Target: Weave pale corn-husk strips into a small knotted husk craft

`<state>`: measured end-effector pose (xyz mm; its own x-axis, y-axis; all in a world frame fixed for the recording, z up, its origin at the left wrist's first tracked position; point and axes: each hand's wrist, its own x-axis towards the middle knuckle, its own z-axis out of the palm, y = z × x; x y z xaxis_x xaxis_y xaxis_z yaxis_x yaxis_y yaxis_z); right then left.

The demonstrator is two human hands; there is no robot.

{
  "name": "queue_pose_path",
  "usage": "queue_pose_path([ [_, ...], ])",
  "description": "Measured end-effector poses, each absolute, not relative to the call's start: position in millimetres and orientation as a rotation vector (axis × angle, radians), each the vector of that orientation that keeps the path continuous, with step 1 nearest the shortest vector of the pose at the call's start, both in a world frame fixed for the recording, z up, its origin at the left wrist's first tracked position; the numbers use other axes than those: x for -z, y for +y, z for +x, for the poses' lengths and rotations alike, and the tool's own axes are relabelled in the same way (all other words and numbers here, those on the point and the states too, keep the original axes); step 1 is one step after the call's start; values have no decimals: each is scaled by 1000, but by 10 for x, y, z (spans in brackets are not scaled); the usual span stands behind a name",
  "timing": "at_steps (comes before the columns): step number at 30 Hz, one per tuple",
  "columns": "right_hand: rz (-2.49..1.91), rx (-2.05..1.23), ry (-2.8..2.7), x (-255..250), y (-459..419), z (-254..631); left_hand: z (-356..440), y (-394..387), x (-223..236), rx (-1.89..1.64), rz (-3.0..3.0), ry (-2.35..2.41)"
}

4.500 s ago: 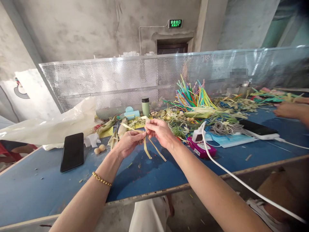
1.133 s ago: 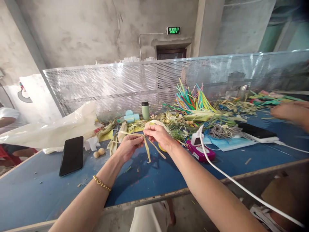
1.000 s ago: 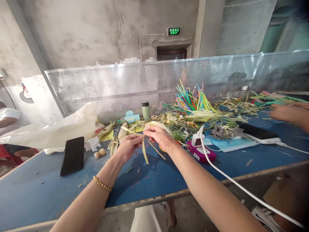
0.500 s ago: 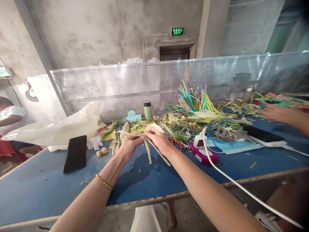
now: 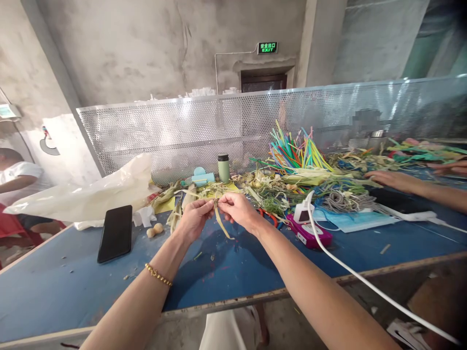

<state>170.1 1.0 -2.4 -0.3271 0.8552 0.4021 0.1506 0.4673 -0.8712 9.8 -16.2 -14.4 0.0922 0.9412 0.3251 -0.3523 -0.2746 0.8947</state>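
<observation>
My left hand [image 5: 195, 217] and my right hand [image 5: 237, 210] meet above the blue table, fingertips almost touching. Both pinch a pale corn husk strip [image 5: 222, 226], whose loose end hangs down between them toward the table. The fingers hide where the strip is gripped. Just behind my hands lies a pile of dried husks and straw-like strips [image 5: 270, 187]. Left of my left hand are small pale wooden-looking balls [image 5: 155, 230] and a black phone [image 5: 115, 234].
A purple box [image 5: 310, 232] with a charger and white cable [image 5: 357, 277] sits at right, by a blue face mask [image 5: 353, 219]. Colourful pipe cleaners [image 5: 295, 150] and a green bottle [image 5: 224, 168] stand before a perforated metal screen [image 5: 189, 131]. A co-worker's hand [image 5: 394, 181] reaches in.
My hands have drawn closer together, and the strip now shows one hanging end instead of two. The co-worker's hand at right has moved left, over the pile's edge.
</observation>
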Motion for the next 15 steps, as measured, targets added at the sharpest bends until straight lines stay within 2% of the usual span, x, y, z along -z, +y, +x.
queue_pose_path([
  [15, -888, -829, -1862, 5, 0, 1703, 68, -167, 127, -1339, 1200, 666],
])
